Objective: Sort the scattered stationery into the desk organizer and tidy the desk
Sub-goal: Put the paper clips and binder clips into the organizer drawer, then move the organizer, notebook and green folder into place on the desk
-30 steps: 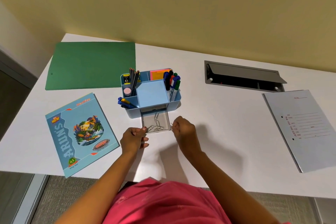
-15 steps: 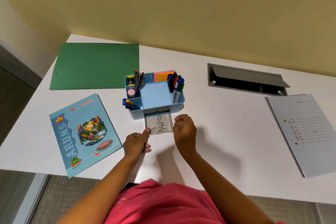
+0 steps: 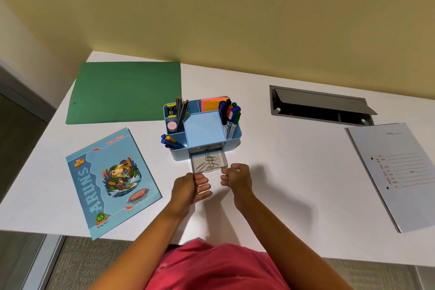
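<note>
Green folder point(image 3: 127, 92) lies flat far off to the left of the left hand point(image 3: 188, 187) and beyond it, with a blue notebook point(image 3: 110, 181) nearer, just left of that hand. White desk point(image 3: 294, 172) carries everything. The left hand is loosely curled, fingers bent toward the palm and gripping nothing, its knuckles just short of the near left corner of a clear drawer point(image 3: 208, 162). That drawer is pulled partway out of the blue desk organizer point(image 3: 202, 129), straight ahead of both hands, and holds several paper clips point(image 3: 209, 163). The organizer's compartments hold pencils point(image 3: 181, 110), pens point(image 3: 170, 141), sticky notes point(image 3: 213, 103) and markers point(image 3: 230, 115). The right hand point(image 3: 236, 175) is also loosely curled and empty, at the drawer's near right corner; whether it touches cannot be told. Well to its right sit an open grey cable hatch point(image 3: 320, 106) and a pale blue file point(image 3: 397, 172).
</note>
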{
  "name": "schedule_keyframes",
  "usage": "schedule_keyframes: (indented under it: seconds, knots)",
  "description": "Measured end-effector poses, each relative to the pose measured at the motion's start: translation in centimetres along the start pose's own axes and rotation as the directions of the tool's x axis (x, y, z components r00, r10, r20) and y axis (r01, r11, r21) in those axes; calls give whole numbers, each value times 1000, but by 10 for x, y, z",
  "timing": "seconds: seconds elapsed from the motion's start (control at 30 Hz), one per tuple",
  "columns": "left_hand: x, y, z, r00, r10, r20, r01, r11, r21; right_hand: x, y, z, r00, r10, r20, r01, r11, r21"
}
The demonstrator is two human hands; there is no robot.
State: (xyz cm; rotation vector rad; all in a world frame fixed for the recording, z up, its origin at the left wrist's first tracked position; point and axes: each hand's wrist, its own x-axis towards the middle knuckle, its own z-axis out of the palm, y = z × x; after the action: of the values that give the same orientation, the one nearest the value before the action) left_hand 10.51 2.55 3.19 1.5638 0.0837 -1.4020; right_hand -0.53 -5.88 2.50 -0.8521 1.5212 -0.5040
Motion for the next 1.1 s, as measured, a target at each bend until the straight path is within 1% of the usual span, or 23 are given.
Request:
schedule_keyframes:
  seconds: [0.23, 0.33, 0.47, 0.53, 0.57, 0.63, 0.67, 0.7, 0.73, 0.77, 0.8, 0.83, 0.9, 0.97, 1.0, 1.1]
  knots:
    - [5, 12, 0, 995, 93, 22, -94, 995, 39, 3, -14, 10, 999, -12, 52, 4, 989, 147]
    - [5, 14, 2, 993, 114, 43, -115, 993, 33, 5, -18, 14, 996, -35, 81, 25, 992, 126]
    - [5, 15, -2, 986, 152, 71, -157, 984, 79, 11, -22, 13, 995, -50, 91, 40, 993, 110]
    - [2, 17, -6, 983, 172, 58, -177, 979, 103, 18, -24, 10, 995, -84, 61, 81, 996, 48]
    - [2, 17, -10, 983, 184, 28, -186, 978, 99, 20, -26, 8, 992, -121, 43, 120, 992, 23]
    - [-1, 21, -16, 974, 210, -83, -207, 977, 48, 23, -32, 3, 976, -217, 0, 217, 976, -12]
    - [-1, 23, -20, 956, 240, -168, -236, 971, 40, 23, -36, 1, 966, -257, -26, 256, 966, -32]
    - [-1, 26, -24, 924, 278, -261, -270, 960, 67, 24, -39, -1, 957, -285, -54, 283, 958, -51]
    - [0, 31, -28, 881, 327, -341, -302, 945, 125, 24, -43, -3, 949, -304, -87, 296, 951, -90]
    - [2, 36, -32, 840, 378, -389, -333, 925, 181, 26, -47, -4, 936, -330, -121, 312, 939, -146]
    - [2, 41, -35, 816, 417, -400, -355, 908, 222, 27, -51, -5, 918, -369, -144, 334, 917, -218]
    - [2, 48, -37, 810, 439, -388, -368, 897, 244, 30, -55, -5, 900, -410, -151, 359, 891, -279]
    - [7, 58, -40, 820, 447, -357, -359, 888, 287, 33, -65, -4, 870, -476, -128, 407, 841, -357]
    - [11, 69, -41, 840, 434, -325, -324, 882, 341, 37, -73, -2, 856, -509, -87, 431, 797, -423]
    - [13, 74, -41, 853, 420, -309, -314, 887, 339, 40, -75, -3, 852, -519, -67, 437, 776, -455]
    - [16, 90, -41, 897, 351, -269, -282, 923, 262, 49, -78, -6, 832, -553, -33, 454, 715, -531]
